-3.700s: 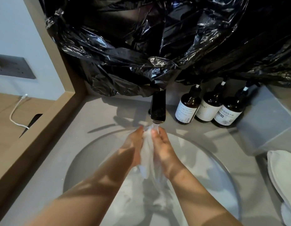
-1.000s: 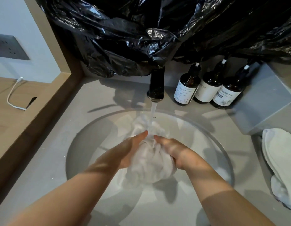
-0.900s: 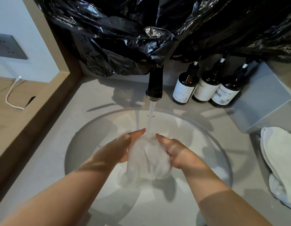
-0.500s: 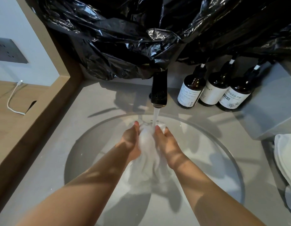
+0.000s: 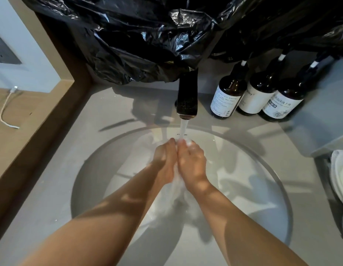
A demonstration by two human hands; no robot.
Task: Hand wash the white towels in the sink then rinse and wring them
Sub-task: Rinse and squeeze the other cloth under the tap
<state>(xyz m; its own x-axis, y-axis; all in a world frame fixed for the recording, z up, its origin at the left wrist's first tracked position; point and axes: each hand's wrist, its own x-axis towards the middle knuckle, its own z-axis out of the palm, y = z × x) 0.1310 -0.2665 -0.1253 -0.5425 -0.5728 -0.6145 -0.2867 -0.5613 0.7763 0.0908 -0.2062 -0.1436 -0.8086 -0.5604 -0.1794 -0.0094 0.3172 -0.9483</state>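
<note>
A wet white towel [image 5: 178, 192] is squeezed between my two hands over the round sink [image 5: 278, 177]. My left hand [image 5: 165, 160] and my right hand [image 5: 192, 162] press palm to palm around it, fingertips up under the water stream from the black tap [image 5: 187, 96]. Most of the towel is hidden between my palms; its lower end hangs blurred below my wrists into the basin.
Three brown pump bottles [image 5: 257, 93] stand right of the tap. A black plastic bag [image 5: 166, 35] covers the wall above. More white towels [image 5: 339, 175] lie on the counter at the right edge. A wooden ledge [image 5: 32, 135] borders the left.
My hands closed tighter on the towel, from a loose bundle held lower in the basin to a narrow squeezed strip raised right under the running water.
</note>
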